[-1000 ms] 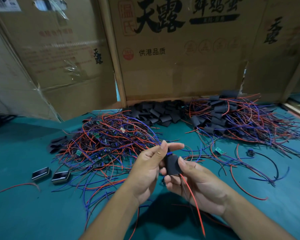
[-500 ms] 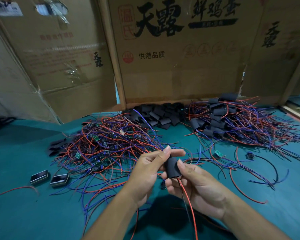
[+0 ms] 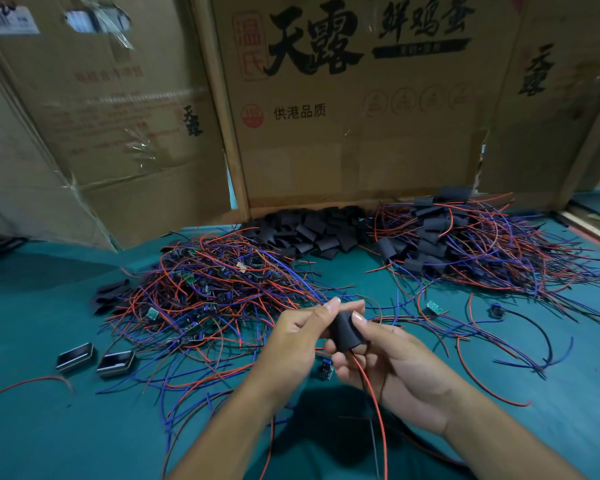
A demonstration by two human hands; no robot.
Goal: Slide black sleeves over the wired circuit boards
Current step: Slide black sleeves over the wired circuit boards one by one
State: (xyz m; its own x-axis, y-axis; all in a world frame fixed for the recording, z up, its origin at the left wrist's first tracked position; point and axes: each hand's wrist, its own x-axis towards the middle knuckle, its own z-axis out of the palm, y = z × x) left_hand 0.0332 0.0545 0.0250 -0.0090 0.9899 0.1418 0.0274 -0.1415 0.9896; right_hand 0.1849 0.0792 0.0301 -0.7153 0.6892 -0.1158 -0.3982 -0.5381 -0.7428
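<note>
single head view, close, forward-down over teal table (image 3: 361,282)

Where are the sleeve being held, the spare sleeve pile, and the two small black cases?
sleeve (image 3: 344,332), head view, middle of its black body between both hands.
spare sleeve pile (image 3: 321,233), head view, centre of the heap by the cardboard.
black cases (image 3: 115,363), head view, top of the right case.

Two hands, left (image 3: 291,344) and right (image 3: 395,368), share one sleeve (image 3: 345,330); on the tabletop (image 3: 32,427) lie two wire heaps (image 3: 215,292) (image 3: 482,251), one pile of loose sleeves (image 3: 312,230), two small black cases (image 3: 75,356) (image 3: 115,363), and three cardboard boxes (image 3: 361,133) behind.
</note>
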